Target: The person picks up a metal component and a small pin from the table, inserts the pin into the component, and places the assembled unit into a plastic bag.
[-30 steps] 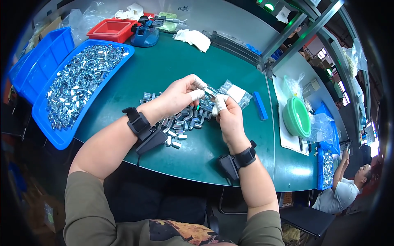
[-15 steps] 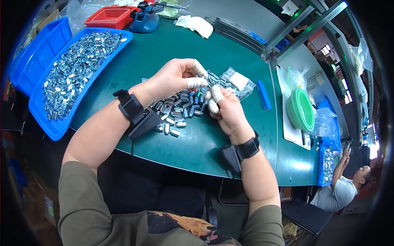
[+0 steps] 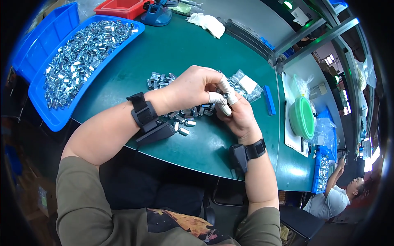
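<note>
My left hand (image 3: 200,85) and my right hand (image 3: 241,115) meet over the table, both with white finger cots on their fingertips. Between the pressed-together fingertips shows the end of a small metal nut (image 3: 225,95), which both hands seem to pinch. Below and behind them lies a loose pile of small shiny hexagonal metal nuts (image 3: 184,131), partly hidden by my left hand and wrist. A clear plastic bag (image 3: 255,93) with a white label sits just beyond my right hand.
On the left, a blue tray (image 3: 55,123) is heaped with similar metal parts. A red bin (image 3: 119,10) and a white glove (image 3: 207,22) lie at the back. To the right are a blue bar (image 3: 269,100), a green bowl (image 3: 301,119) and a seated person (image 3: 332,201).
My hands have come closer together, the left one moving right until its fingertips meet the right hand's. The whole view has shifted slightly.
</note>
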Demonstrator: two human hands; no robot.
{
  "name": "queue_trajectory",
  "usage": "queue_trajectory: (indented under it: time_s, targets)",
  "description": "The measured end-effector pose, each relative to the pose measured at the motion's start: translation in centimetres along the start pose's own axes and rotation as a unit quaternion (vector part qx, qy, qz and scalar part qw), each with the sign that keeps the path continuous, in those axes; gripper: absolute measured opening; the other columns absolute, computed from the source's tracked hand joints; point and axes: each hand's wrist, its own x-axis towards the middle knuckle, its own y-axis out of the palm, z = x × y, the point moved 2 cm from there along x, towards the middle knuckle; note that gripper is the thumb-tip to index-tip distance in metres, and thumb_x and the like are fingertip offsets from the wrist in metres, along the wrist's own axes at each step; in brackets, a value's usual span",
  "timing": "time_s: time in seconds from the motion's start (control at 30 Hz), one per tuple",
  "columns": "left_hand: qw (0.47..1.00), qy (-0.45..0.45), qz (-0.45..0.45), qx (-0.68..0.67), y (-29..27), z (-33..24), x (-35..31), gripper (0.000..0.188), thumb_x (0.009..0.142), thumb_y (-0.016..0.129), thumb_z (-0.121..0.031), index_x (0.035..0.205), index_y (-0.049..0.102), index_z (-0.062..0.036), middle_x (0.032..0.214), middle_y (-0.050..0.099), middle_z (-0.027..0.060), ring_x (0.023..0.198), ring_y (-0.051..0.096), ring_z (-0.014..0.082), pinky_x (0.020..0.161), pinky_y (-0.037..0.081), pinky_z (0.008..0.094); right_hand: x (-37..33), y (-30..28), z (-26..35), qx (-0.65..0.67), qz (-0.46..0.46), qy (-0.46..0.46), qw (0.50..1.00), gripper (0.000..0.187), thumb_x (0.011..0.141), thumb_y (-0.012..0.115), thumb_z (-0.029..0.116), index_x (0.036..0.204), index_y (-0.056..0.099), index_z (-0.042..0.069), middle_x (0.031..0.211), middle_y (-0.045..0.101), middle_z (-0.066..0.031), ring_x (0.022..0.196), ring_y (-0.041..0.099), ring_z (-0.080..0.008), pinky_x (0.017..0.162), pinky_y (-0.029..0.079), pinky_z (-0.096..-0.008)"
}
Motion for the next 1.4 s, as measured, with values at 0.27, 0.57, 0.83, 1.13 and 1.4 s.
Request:
queue_trajectory:
  time_s: [0.27,0.57,0.83,1.13,1.4]
  targets:
    - [0.998,-0.029,-0.041,-0.026,-0.6,0.9,0.4,0.015,0.074,0.063,-0.004,0.088,0.059,-0.001,0.079,0.059,0.0043,0.07,0.057,0.0113,0.061,0.047,0.023,0.3,-0.7,-0.5,0.041,0.097,-0.041,0.994,0.022,0.089,0.044,0.027,0.089,0.053,0.007,0.061,0.045,0.0026,0.047,0.035,-0.0045,0.041,0.026,-0.0181]
    - [0.842,-0.059,-0.535,-0.037,-11.0,4.7,0.4,0.018,0.078,0.055,-0.002,0.096,0.053,-0.0003,0.079,0.059,0.0083,0.064,0.056,0.0113,0.054,0.045,0.0227,0.3,-0.5,0.0,-0.031,-0.079,-0.07,0.994,0.023,0.09,0.043,0.025,0.084,0.053,0.005,0.056,0.041,0.0032,0.045,0.03,-0.0046,0.04,0.024,-0.018]
    - [0.631,-0.031,-0.757,0.168,-14.2,3.7,-1.2,0.027,0.078,0.056,-0.006,0.104,0.051,-0.0009,0.087,0.059,0.0126,0.074,0.057,0.0166,0.061,0.046,0.0271,0.2,-0.6,-0.1,-0.042,-0.081,-0.052,0.995,0.024,0.09,0.043,0.025,0.084,0.054,0.005,0.056,0.041,0.0038,0.046,0.031,-0.0037,0.04,0.023,-0.0174]
    - [0.929,-0.185,0.15,0.282,-4.6,3.5,0.2,0.022,0.075,0.064,-0.014,0.09,0.058,0.0002,0.087,0.059,0.0062,0.075,0.055,0.0132,0.067,0.045,0.0268,0.6,-0.9,-0.2,-0.033,-0.08,-0.046,0.995,0.021,0.089,0.045,0.022,0.091,0.055,0.004,0.06,0.043,0.0043,0.047,0.032,-0.0029,0.041,0.024,-0.0164]
    - [0.987,-0.155,-0.036,0.032,-3.2,4.0,0.6,0.012,0.078,0.06,-0.007,0.085,0.053,-0.0014,0.079,0.055,0.003,0.074,0.053,0.0104,0.066,0.045,0.024,0.4,0.0,-0.3,-0.108,-0.118,-0.112,0.981,0.019,0.089,0.046,0.021,0.094,0.055,0.005,0.063,0.046,0.0045,0.049,0.033,-0.002,0.043,0.026,-0.0161]
